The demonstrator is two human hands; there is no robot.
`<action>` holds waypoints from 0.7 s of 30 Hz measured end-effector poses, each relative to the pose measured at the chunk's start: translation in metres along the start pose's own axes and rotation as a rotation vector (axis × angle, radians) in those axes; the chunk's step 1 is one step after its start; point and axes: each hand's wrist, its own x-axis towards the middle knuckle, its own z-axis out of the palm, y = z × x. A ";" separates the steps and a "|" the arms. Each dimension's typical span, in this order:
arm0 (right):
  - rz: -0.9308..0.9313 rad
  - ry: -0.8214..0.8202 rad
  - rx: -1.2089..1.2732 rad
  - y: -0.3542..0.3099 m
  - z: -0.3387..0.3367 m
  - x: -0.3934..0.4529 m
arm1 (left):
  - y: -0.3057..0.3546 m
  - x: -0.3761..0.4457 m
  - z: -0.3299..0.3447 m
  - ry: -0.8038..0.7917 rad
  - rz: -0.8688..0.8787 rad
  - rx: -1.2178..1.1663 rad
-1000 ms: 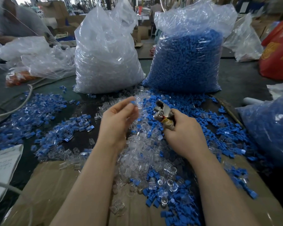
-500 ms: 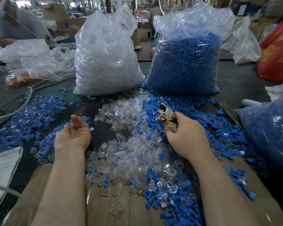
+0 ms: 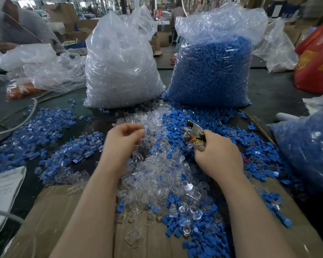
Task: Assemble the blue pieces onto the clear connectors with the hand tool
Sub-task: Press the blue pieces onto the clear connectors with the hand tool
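We are gripping the hand tool (image 3: 193, 134) in our right hand (image 3: 219, 155), nose toward eleven o'clock for loading, while our blurred left hand (image 3: 122, 140), fingers curled on we cannot tell what, is hovering over the clear connectors (image 3: 157, 175) and blue pieces (image 3: 177, 127) heaped mid-desk.

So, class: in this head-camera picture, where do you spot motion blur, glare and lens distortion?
Head view: the left hand is smeared by motion, the right hand and hand tool sharper; glare streaks the clear bag; wide-angle bending warps the edges.
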 end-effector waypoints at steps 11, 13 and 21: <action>-0.009 -0.035 0.055 -0.003 0.001 0.000 | -0.007 -0.009 0.041 -0.264 0.249 0.770; -0.011 -0.033 0.065 -0.004 0.001 0.000 | -0.007 -0.008 0.040 -0.270 0.245 0.767; -0.002 -0.040 0.076 -0.008 0.005 0.000 | -0.007 -0.008 0.040 -0.285 0.285 0.769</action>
